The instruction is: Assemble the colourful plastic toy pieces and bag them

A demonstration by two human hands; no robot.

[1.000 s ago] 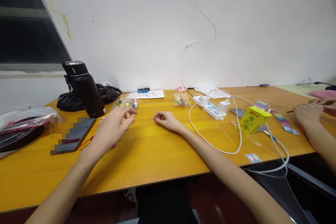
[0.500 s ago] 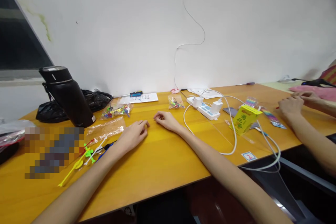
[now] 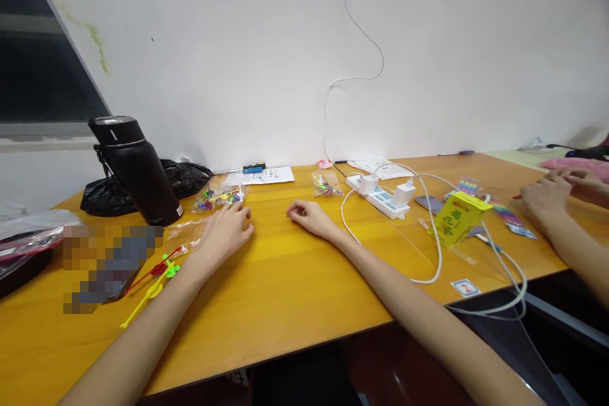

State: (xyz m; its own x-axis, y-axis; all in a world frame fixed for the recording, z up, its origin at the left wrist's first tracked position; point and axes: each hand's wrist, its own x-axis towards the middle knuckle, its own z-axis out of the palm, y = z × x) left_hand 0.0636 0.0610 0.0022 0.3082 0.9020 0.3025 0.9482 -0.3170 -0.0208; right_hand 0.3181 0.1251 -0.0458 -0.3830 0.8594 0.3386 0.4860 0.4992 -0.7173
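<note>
My left hand (image 3: 227, 228) is over the table, partly covering a clear empty plastic wrapper (image 3: 190, 232). Its fingertips reach the near edge of a clear bag of small colourful plastic pieces (image 3: 216, 196); I cannot tell whether they touch it. The thumb stands apart from the fingers and nothing shows in the hand. Beside my left forearm lie a red plastic stick (image 3: 155, 269), a yellow one (image 3: 151, 293) and a green piece (image 3: 170, 266), partly hidden by the arm. My right hand (image 3: 310, 218) rests on the table, fingers curled in with nothing visible in them.
A black bottle (image 3: 137, 171) stands at left before a black plastic bag (image 3: 188, 179). A screwdriver (image 3: 252, 169) lies on paper. Another small bag of pieces (image 3: 326, 185), a power strip (image 3: 380, 198), looping white cables and a yellow box (image 3: 459, 219) are rightward. Another person's hands (image 3: 547, 196) work at far right.
My left hand has moved left and forward, from the open table to the bag of colourful pieces. My right hand stays nearly in place. The view has turned slightly left.
</note>
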